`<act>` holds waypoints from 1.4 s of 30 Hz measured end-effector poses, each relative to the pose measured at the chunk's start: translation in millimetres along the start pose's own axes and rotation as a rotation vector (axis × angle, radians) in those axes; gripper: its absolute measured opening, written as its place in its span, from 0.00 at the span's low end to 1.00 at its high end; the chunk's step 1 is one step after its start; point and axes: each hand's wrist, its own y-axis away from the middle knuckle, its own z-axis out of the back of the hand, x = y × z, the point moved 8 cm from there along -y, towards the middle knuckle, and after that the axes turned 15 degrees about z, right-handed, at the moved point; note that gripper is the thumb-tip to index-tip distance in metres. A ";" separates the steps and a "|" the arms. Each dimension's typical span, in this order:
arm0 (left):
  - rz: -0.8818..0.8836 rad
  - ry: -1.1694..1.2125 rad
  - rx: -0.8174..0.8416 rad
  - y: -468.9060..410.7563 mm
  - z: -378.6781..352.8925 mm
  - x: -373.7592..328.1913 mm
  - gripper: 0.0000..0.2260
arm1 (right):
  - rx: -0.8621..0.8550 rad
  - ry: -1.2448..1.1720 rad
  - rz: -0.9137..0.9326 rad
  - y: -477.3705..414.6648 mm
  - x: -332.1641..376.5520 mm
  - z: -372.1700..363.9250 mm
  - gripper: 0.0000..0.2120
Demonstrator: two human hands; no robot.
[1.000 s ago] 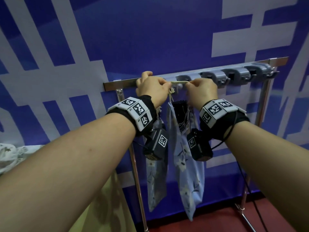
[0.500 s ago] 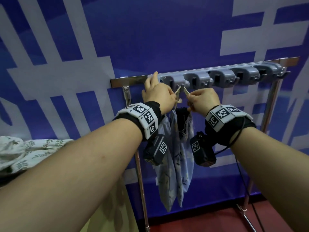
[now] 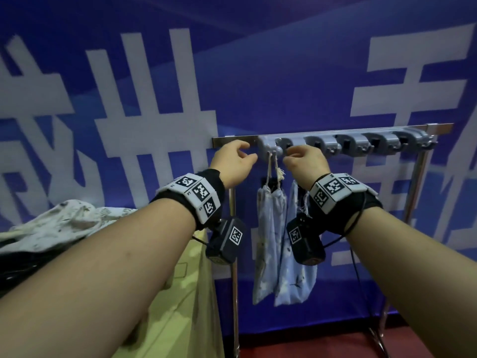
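At the far left a patterned cloth [image 3: 59, 223] lies heaped on a surface [image 3: 185, 306] draped in pale yellow; it plays no part in the present work. Next, the left hand [image 3: 233, 164] hovers just beside the left end of the metal rack [image 3: 232, 141], fingers loosely curled and holding nothing. Just to its right, the first grey hook [image 3: 269, 148] carries a drawstring [image 3: 270, 169] looped over it, and a light blue flowered bag [image 3: 268, 241] hangs straight down from that string, clear of the floor. A further fold of the same fabric shows behind the right wrist; whether it is a second bag cannot be told. The right hand [image 3: 305, 161] sits just right of the hook, fingers loosely curled, apart from the string and gripping nothing as far as can be seen. The other hooks [image 3: 361, 144] along the rail stand unused. Assessment: the hanging appears complete, the bag bearing its own weight; what seems left is only to draw both hands away.
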 end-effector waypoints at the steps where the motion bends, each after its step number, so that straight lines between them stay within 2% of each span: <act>1: 0.020 0.030 -0.008 6.7 15.6 7.3 0.16 | 0.018 0.001 0.011 7.9 14.1 -8.7 0.14; 3: 0.064 0.090 -0.025 15.5 40.1 22.6 0.11 | 0.051 -0.005 0.041 18.8 36.3 -25.7 0.13; 7: 0.164 0.226 -0.080 45.5 100.0 63.3 0.12 | 0.152 -0.028 0.079 49.5 80.1 -73.0 0.14; 11: 0.289 0.344 -0.148 86.6 163.8 115.2 0.07 | 0.232 -0.138 0.094 85.3 122.8 -132.0 0.13; 17: 0.484 0.478 -0.249 151.6 239.5 203.3 0.09 | 0.414 -0.232 0.100 150.7 175.6 -221.4 0.13; 21: 0.625 0.549 -0.292 184.3 256.1 259.6 0.10 | 0.520 -0.266 0.049 194.3 183.9 -266.8 0.12; 25: 0.762 0.699 -0.348 204.3 253.3 314.4 0.17 | 0.610 -0.342 -0.024 224.7 178.1 -303.9 0.09; 27: 0.816 0.781 -0.397 211.4 249.4 334.0 0.15 | 0.648 -0.391 -0.083 234.9 173.9 -314.0 0.09; 30: 0.855 0.835 -0.509 215.9 247.5 357.4 0.07 | 0.702 -0.463 -0.167 246.8 170.1 -327.3 0.09; 33: 0.848 0.809 -0.646 214.5 252.5 371.3 0.11 | 0.764 -0.496 -0.234 253.2 165.2 -341.9 0.07; 37: 0.842 0.888 -0.760 217.0 258.6 385.7 0.02 | 0.801 -0.480 -0.184 250.0 165.3 -351.8 0.07; 39: 0.840 0.929 -0.768 220.3 260.3 396.6 0.11 | 0.834 -0.372 -0.088 248.6 167.1 -351.4 0.11; 42: 0.837 1.023 -0.808 227.3 262.4 410.0 0.13 | 0.882 -0.290 0.000 252.0 169.5 -350.9 0.14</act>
